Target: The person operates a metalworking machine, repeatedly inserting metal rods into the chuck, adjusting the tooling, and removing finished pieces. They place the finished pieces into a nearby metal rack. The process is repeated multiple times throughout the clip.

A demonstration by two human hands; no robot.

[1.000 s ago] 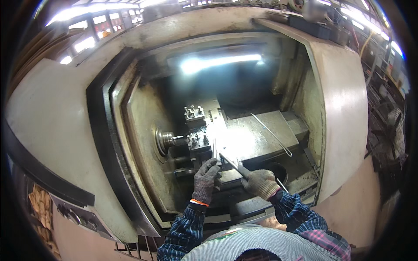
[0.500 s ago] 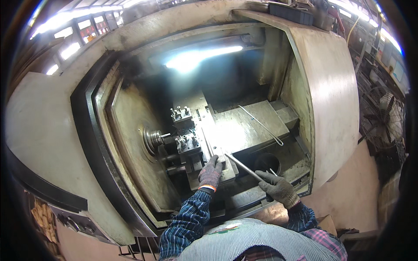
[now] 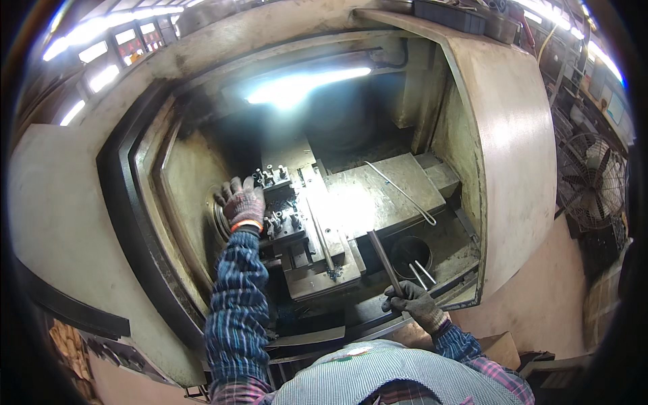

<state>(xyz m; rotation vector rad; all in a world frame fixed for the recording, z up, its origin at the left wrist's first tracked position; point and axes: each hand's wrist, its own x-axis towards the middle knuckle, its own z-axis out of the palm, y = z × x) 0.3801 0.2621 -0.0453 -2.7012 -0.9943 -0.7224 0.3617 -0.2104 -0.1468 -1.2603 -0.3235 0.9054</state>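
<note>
My left hand [image 3: 243, 204], in a grey knit glove, reaches to the round metal chuck [image 3: 217, 219] of a lathe. Its fingers are spread over the front of the chuck; whether the palm presses on a part there is hidden. My right hand [image 3: 415, 305], gloved too, is closed round the lower end of a long metal rod [image 3: 386, 264], which slants up and away. Right of my left hand stand two tool blocks with upright bolts, a far one [image 3: 271, 177] and a near one [image 3: 283, 224]. A thin rod [image 3: 319, 229] lies along the slide.
A looped metal hook [image 3: 403, 192] rests on the flat cover [image 3: 418, 179]. Beside my right hand are a dark round container [image 3: 410, 251] and two short bright rods [image 3: 422, 273]. The machine's housing [image 3: 506, 155] walls the right side; a fan [image 3: 590, 179] stands beyond it.
My left hand has left the near end of the slide and moved up and left to the chuck. My right hand has shifted slightly down and left, and its rod now stands steeper.
</note>
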